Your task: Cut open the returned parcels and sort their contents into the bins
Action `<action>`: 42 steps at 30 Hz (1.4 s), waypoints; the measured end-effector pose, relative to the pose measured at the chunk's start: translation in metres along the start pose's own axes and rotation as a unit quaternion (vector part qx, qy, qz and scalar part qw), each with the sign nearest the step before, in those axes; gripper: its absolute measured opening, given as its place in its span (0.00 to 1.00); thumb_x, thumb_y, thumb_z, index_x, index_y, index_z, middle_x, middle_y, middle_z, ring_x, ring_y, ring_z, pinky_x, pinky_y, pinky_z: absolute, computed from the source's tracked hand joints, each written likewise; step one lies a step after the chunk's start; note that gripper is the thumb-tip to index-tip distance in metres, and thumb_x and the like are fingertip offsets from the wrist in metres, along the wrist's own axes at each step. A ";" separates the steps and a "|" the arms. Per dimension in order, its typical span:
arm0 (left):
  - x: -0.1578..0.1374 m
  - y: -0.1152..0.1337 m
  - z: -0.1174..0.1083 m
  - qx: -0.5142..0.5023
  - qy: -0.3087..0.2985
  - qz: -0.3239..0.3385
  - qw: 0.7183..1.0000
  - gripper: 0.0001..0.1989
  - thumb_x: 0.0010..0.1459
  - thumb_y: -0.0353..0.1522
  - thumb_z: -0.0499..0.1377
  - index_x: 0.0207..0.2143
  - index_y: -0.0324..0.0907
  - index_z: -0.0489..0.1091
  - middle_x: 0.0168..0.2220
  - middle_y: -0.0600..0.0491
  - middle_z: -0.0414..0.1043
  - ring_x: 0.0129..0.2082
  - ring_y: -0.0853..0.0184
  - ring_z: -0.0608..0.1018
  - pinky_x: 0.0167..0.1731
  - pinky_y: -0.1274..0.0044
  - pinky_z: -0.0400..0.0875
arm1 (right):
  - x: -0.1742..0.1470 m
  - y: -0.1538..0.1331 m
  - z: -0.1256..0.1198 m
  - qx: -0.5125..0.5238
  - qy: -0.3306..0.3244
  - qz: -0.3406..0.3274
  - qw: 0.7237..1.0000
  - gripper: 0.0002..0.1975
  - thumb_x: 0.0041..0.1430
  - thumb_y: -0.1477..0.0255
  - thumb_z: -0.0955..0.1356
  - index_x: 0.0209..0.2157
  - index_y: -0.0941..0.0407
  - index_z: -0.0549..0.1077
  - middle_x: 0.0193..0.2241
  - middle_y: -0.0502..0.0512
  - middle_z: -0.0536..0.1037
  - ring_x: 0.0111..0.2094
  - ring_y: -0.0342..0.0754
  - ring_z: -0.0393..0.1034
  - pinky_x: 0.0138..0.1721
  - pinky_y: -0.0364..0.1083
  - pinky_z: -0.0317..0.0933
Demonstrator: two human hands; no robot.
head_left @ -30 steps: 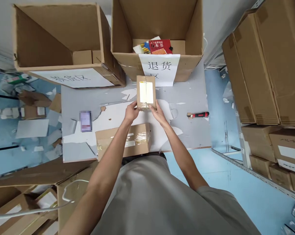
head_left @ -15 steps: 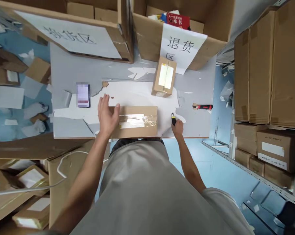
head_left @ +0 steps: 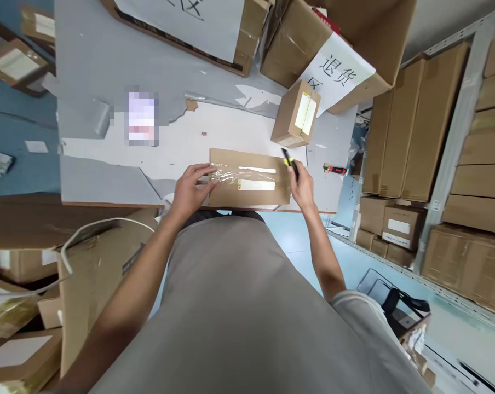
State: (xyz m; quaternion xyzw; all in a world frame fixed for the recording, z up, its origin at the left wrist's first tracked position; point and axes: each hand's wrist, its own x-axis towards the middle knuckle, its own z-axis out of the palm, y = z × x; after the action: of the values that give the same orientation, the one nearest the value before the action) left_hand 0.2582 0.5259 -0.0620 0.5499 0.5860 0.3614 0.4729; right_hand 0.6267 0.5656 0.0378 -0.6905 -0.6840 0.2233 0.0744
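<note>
A long, flat cardboard box (head_left: pixel 251 195) lies along the near edge of the table, with white labels and shiny clear tape on top. At its left end, my left hand (head_left: pixel 192 189) has its fingers apart, fingertips touching the box and its tape. My right hand (head_left: pixel 300 186) is closed around a black-and-yellow utility knife (head_left: pixel 291 161) beside the box's right end. The knife's dark tip points up and left, away from me. Whether my right hand touches the box I cannot tell.
A smaller taped carton (head_left: pixel 297 115) stands behind, against a big open box (head_left: pixel 300 44) with a paper sign. A red-and-black tool (head_left: pixel 335 169) lies at the right. The phone-like blurred item (head_left: pixel 141 117) is at the left. Shelves of cartons (head_left: pixel 399 137) stand to the right.
My right hand has brought the knife up beside the box's right end. My left hand has moved onto the left end, where crinkled tape now shows. The view has shifted and tilted.
</note>
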 end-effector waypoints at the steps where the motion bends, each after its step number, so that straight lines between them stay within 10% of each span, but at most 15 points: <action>1: 0.003 -0.003 -0.001 -0.008 -0.011 0.001 1.000 0.23 0.69 0.46 0.69 0.62 0.49 0.85 0.67 0.44 0.78 0.61 0.53 0.85 0.58 0.60 0.89 | 0.001 -0.026 -0.003 -0.031 -0.036 -0.046 0.998 0.29 0.88 0.55 0.55 0.74 0.54 0.73 0.63 0.66 0.84 0.61 0.60 0.81 0.60 0.52 0.73; 8: 0.013 -0.014 0.001 -0.045 -0.055 -0.005 0.997 0.25 0.64 0.39 0.71 0.63 0.47 0.84 0.67 0.43 0.76 0.57 0.54 0.84 0.54 0.63 0.89 | 0.004 -0.149 0.008 -0.289 -0.276 -0.170 0.901 0.27 0.90 0.59 0.58 0.81 0.43 0.68 0.63 0.61 0.83 0.54 0.60 0.83 0.48 0.50 0.69; 28: 0.015 -0.015 0.003 -0.059 -0.057 -0.015 0.997 0.27 0.63 0.39 0.70 0.63 0.46 0.83 0.66 0.43 0.75 0.57 0.53 0.83 0.52 0.64 0.89 | 0.015 -0.182 0.015 -0.372 -0.314 -0.188 0.853 0.29 0.86 0.77 0.55 0.79 0.51 0.67 0.66 0.71 0.80 0.52 0.60 0.85 0.47 0.52 0.70; 34: 0.010 -0.004 -0.004 -0.037 -0.047 -0.034 0.998 0.25 0.64 0.44 0.70 0.61 0.47 0.84 0.67 0.43 0.77 0.54 0.56 0.84 0.50 0.66 0.88 | 0.015 -0.145 -0.018 -0.384 -0.326 -0.174 0.846 0.28 0.83 0.81 0.56 0.73 0.55 0.73 0.62 0.72 0.82 0.52 0.60 0.84 0.46 0.51 0.67; 42: 0.004 0.002 -0.001 -0.006 0.016 -0.072 0.997 0.29 0.62 0.57 0.73 0.58 0.50 0.84 0.65 0.51 0.82 0.53 0.56 0.85 0.53 0.59 0.89 | 0.004 -0.016 -0.081 -0.391 -0.320 -0.071 0.860 0.27 0.82 0.81 0.58 0.70 0.55 0.78 0.58 0.75 0.84 0.54 0.63 0.84 0.46 0.53 0.63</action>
State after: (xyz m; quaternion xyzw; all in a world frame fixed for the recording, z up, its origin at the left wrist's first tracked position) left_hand 0.2585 0.5300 -0.0605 0.4977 0.6293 0.3392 0.4912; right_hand 0.6457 0.5864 0.1157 -0.5027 -0.7483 0.1403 -0.4096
